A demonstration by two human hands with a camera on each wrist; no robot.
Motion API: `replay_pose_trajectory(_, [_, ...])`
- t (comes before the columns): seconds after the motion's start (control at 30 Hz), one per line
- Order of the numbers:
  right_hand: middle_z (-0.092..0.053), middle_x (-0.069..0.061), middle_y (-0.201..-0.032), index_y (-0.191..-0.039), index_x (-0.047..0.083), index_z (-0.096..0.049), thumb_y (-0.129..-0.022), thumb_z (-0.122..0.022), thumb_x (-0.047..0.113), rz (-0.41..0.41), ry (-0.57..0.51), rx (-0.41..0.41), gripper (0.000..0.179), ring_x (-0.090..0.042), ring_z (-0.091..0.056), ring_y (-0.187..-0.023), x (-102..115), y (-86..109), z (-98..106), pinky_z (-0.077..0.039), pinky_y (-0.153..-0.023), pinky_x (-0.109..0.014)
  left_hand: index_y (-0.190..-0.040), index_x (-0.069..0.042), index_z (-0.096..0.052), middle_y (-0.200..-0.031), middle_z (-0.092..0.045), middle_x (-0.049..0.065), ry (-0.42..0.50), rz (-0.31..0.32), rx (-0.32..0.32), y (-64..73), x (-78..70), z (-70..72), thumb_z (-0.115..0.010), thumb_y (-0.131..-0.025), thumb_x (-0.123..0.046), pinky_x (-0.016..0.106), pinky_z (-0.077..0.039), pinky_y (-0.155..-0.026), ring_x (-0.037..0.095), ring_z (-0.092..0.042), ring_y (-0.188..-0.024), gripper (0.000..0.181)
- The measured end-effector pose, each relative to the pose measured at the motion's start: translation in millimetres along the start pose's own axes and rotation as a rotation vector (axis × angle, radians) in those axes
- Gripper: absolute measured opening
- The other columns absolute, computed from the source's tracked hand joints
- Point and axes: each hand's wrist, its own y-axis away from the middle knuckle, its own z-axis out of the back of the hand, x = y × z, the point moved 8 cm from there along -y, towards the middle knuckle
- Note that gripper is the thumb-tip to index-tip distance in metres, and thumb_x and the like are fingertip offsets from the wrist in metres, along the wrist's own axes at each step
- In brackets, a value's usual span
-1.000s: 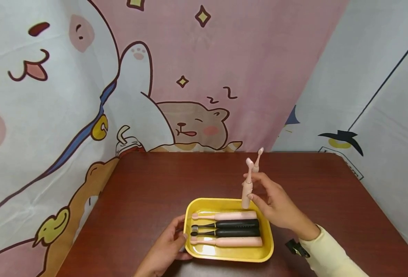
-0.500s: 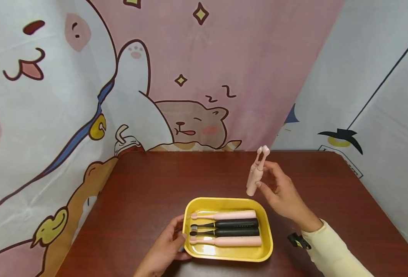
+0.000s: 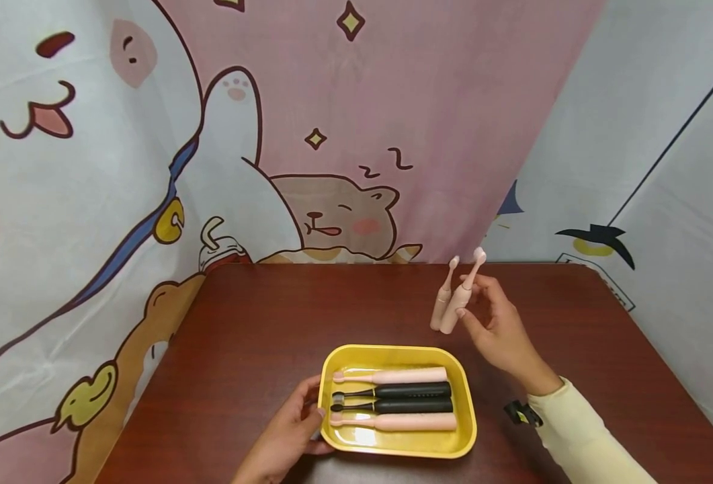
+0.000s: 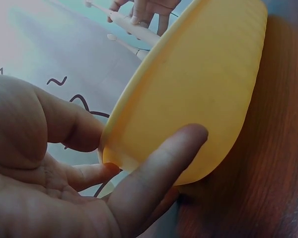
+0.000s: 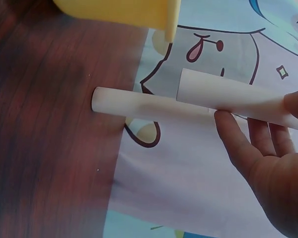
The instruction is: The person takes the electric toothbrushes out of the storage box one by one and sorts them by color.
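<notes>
My right hand (image 3: 501, 333) pinches a pale pink electric toothbrush (image 3: 456, 309) by its handle, brush head up and leaning right. Just left of it a second pink toothbrush (image 3: 442, 306) stands upright on the table; in the right wrist view the held handle (image 5: 208, 91) overlaps this standing toothbrush (image 5: 139, 104). With thumb and fingers, my left hand (image 3: 292, 427) grips the left end of a yellow tray (image 3: 468, 417); in the left wrist view one finger (image 4: 186, 139) lies along its outer wall. Inside the tray lie two black toothbrushes (image 3: 413, 398) between two pink toothbrushes (image 3: 416, 422).
The dark red wooden table (image 3: 259, 316) reaches back to a cartoon-printed cloth (image 3: 453, 121), which also hangs along the sides. A small dark strapped device (image 3: 522, 413) shows by the right sleeve (image 3: 580, 430).
My right hand has carried its toothbrush from over the tray's back right corner up and away to the right, beside the standing one. Left hand and tray stay nearly still.
</notes>
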Motion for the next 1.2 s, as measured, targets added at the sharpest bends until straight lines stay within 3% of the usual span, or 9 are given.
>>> replay_pose_trajectory(0.37, [-0.062,-0.017,-0.108,-0.132,-0.002,-0.047,-0.083,-0.068,-0.015,-0.066,0.021,-0.029,0.054,-0.023,-0.057,-0.097,-21.2,-2.8,-0.2,-0.048,-0.084,-0.014,-0.154,-0.010,-0.023,-0.147,-0.034,0.028,0.003,0.014,-0.003,0.6,0.5,0.7,-0.040,-0.105,-0.007,0.050,-0.060,-0.074,0.034,-0.062,-0.110,0.052])
replay_pose_trajectory(0.67, [-0.061,-0.017,-0.105,-0.133,-0.001,-0.048,-0.085,-0.066,-0.013,-0.118,0.014,-0.040,0.054,-0.026,-0.056,-0.093,-36.6,-3.7,-2.6,-0.049,-0.078,-0.011,-0.153,-0.011,-0.025,-0.147,-0.035,0.027,-0.001,-0.009,-0.006,0.3,-1.2,1.4,-0.041,-0.105,-0.006,0.052,-0.060,-0.075,0.035,-0.059,-0.112,0.051])
replay_pose_trajectory(1.2, [-0.062,-0.019,-0.105,-0.130,-0.002,-0.049,-0.084,-0.066,-0.014,-0.129,0.018,-0.064,0.050,-0.027,-0.057,-0.094,-53.4,-5.5,-6.4,-0.046,-0.084,-0.012,-0.153,-0.011,-0.026,-0.145,-0.037,0.027,-0.016,-0.011,-0.006,0.5,-3.1,1.0,-0.041,-0.105,-0.006,0.051,-0.060,-0.074,0.034,-0.060,-0.110,0.051])
